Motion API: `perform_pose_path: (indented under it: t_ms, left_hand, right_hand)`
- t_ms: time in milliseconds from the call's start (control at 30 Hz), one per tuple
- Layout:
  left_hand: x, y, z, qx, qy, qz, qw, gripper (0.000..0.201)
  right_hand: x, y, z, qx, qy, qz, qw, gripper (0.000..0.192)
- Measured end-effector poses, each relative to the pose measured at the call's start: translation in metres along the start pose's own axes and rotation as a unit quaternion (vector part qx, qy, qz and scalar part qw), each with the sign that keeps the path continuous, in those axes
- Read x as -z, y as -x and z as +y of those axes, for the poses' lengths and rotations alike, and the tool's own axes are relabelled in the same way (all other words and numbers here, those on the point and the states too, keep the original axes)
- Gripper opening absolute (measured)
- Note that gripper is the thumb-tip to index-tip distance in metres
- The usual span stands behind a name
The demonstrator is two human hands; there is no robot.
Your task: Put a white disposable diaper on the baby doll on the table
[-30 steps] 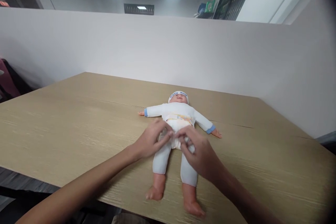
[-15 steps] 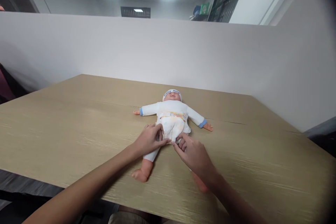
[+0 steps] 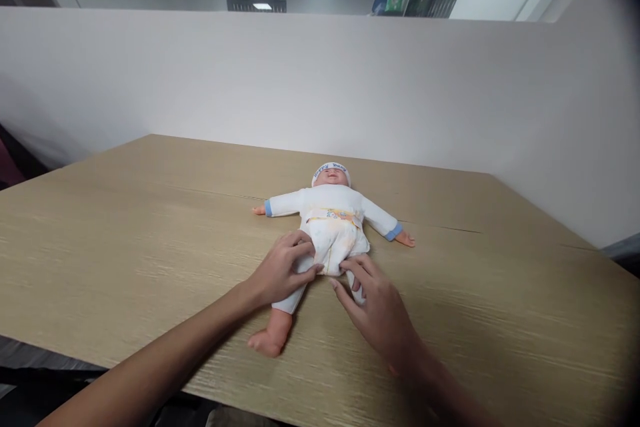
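A doll (image 3: 331, 213) lies on its back near the middle of the table (image 3: 125, 227), head toward the white partition (image 3: 250, 80), arms spread out to either side. It wears a white suit with blue cuffs, a white cap and a nappy (image 3: 334, 243) with a yellow band at the waist. The left hand (image 3: 280, 273) rests on the doll's hip and thigh, fingers curled round the trouser cloth at the nappy's edge. The right hand (image 3: 377, 310) covers the other thigh, fingers bent and pressing on the cloth just below the nappy; whether it really pinches the cloth I cannot tell. One bare foot (image 3: 265, 341) shows near the table's front edge; the other leg is hidden under the right hand
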State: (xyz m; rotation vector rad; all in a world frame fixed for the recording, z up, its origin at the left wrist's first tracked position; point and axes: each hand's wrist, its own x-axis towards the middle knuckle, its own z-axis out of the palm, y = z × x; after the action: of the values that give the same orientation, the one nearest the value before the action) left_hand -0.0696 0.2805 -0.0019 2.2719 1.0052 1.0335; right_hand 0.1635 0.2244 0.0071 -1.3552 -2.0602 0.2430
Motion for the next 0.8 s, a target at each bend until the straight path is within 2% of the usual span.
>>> perform_pose_path:
  t_ms: [200, 467, 800]
  left_hand:
    - [-0.001, 0.001, 0.002, 0.002, 0.01, 0.003, 1.0, 0.021]
    - [0.003, -0.002, 0.01, 0.013, 0.004, -0.02, 1.0, 0.024]
    - [0.004, -0.004, 0.007, 0.024, 0.021, -0.036, 0.999, 0.027]
  right_hand:
    - [-0.002, 0.003, 0.0, 0.004, -0.006, 0.011, 1.0, 0.016]
    - [-0.002, 0.003, -0.002, 0.001, 0.001, 0.001, 1.0, 0.018]
    - [-0.007, 0.005, -0.002, 0.0, 0.005, 0.029, 1.0, 0.017]
